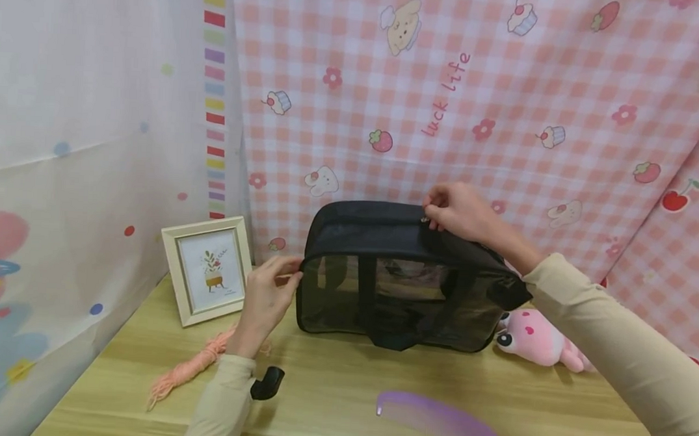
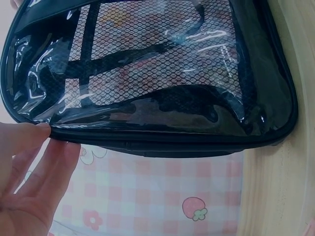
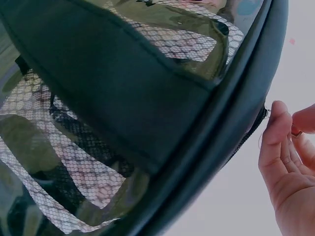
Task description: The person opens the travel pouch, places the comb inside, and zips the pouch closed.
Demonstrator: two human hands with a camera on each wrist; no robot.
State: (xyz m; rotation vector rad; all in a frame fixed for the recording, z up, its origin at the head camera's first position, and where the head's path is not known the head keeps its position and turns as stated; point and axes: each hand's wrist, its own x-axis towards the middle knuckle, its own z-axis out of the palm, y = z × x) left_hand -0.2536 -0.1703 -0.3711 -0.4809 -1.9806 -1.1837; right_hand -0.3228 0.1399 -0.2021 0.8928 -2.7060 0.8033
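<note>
**Both hands on a black see-through bag, one at its corner and one at its zipper**

The black bag [image 1: 400, 321] stands upright on the wood-grain table [image 1: 318, 389], its clear front turned to the person. The left hand [image 1: 268, 299] pinches its upper left edge between thumb and fingers. The right hand [image 1: 461, 213] reaches over the top, fingertips pinched together on the zipper pull.

A strip of tabletop separates the bag's lower edge from the purple comb [image 1: 437, 420], with a drooping strap dipping into that gap. On the left, the picture frame [image 1: 171, 272] stands apart from the bag, the left hand between them. The peach yarn [image 1: 185, 370] lies below the frame. The pink plush toy [image 1: 532, 336] sits close against the right end, so room is tighter there. Behind, the checked cloth [image 1: 330, 126] hangs near the bag's back.

The left wrist view shows the thumb on one side of the dark rim and fingers on the other, and mesh behind the glossy panel. The right wrist view shows the zipper tape and a bit of metal at the fingertips, which the head view barely resolves.

The left wrist covers one end of the yarn, the right sleeve overlaps the toy, and the comb's tip meets the lower picture border. Reflections make the bag's inside hard to read; how far the zipper runs open cannot be told.
</note>
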